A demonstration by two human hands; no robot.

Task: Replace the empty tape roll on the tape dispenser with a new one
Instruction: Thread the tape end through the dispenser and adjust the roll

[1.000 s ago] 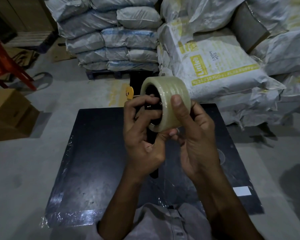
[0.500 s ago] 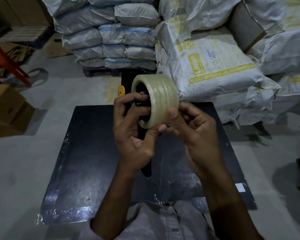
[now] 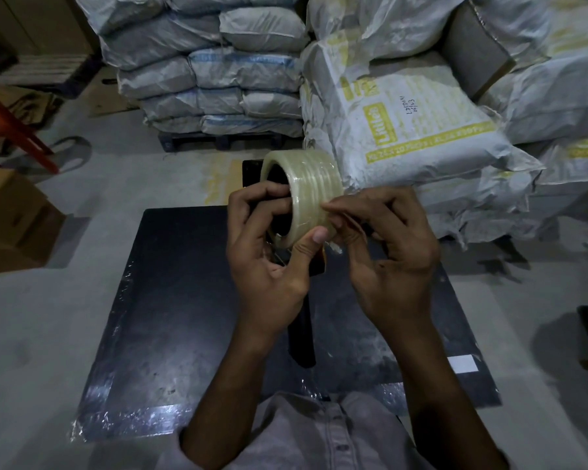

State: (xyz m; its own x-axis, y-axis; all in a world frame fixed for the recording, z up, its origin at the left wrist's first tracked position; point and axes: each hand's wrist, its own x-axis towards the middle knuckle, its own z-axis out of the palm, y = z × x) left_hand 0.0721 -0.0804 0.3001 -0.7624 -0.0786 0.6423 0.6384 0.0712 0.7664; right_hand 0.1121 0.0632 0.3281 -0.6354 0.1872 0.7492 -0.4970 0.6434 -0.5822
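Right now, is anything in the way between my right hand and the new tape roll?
Nothing visible. The right hand has its fingertips pinching at the outer face of the tape roll. The left hand grips the roll from the other side, thumb at its lower edge.

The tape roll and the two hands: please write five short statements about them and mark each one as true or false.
1. The tape roll is held up over the black table, not lying on it. True.
2. The roll is only a bare cardboard core. False: it is thick with clear tape.
3. The right hand has its curled fingers at the roll's outer surface. True.
4. The left hand lies flat on the table. False: it grips the roll, with its thumb on the lower rim.
5. White sacks are stacked behind the table. True.
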